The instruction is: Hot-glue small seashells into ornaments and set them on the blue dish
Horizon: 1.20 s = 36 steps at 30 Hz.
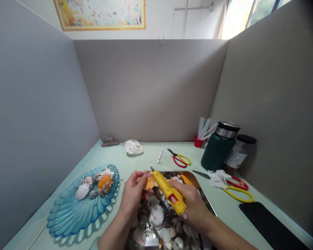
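My right hand (191, 201) is wrapped round a yellow hot glue gun (169, 192), its nozzle pointing up and left. A clear glue stick end (184, 215) pokes out of the gun's back. In my left hand (134, 191), pinched by the fingertips, is an orange seashell (150, 182), close to the nozzle. Both hands are above a shiny metal tray (207, 201) that holds many loose shells, among them a white shell (157, 215). On the left stands a blue scalloped glass dish (75, 217) with several shells and an orange shell (104, 182) grouped on it.
At the back lie a crumpled white packet (134, 147), a small white tube (160, 156) and scissors (181, 159). To the right are a red cup of glue sticks (198, 141), a green bottle (219, 149), a jar (236, 158), larger scissors (238, 198) and a black phone-like slab (268, 224). Grey partitions surround the table.
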Each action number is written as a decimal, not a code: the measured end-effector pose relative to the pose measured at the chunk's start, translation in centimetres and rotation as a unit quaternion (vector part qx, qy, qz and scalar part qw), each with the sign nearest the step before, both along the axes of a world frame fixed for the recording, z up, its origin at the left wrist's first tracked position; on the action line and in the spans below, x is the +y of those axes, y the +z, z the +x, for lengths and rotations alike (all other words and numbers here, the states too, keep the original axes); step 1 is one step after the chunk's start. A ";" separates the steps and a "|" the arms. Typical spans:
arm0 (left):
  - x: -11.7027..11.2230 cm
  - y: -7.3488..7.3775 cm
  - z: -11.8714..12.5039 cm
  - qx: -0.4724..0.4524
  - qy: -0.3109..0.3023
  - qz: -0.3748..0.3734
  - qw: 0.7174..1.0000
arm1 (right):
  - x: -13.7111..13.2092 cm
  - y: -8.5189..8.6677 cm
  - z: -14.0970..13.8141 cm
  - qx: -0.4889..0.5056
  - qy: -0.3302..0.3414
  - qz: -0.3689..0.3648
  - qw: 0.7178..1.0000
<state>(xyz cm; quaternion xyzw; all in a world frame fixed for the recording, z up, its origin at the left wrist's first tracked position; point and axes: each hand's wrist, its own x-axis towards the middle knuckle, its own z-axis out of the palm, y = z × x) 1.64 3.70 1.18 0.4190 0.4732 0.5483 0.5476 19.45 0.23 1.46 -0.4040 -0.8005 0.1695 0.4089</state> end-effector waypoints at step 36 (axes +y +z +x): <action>-0.7 -0.3 -0.5 0.023 0.016 0.042 0.999 | -0.4 0.1 -0.4 -0.093 -0.004 -0.018 0.995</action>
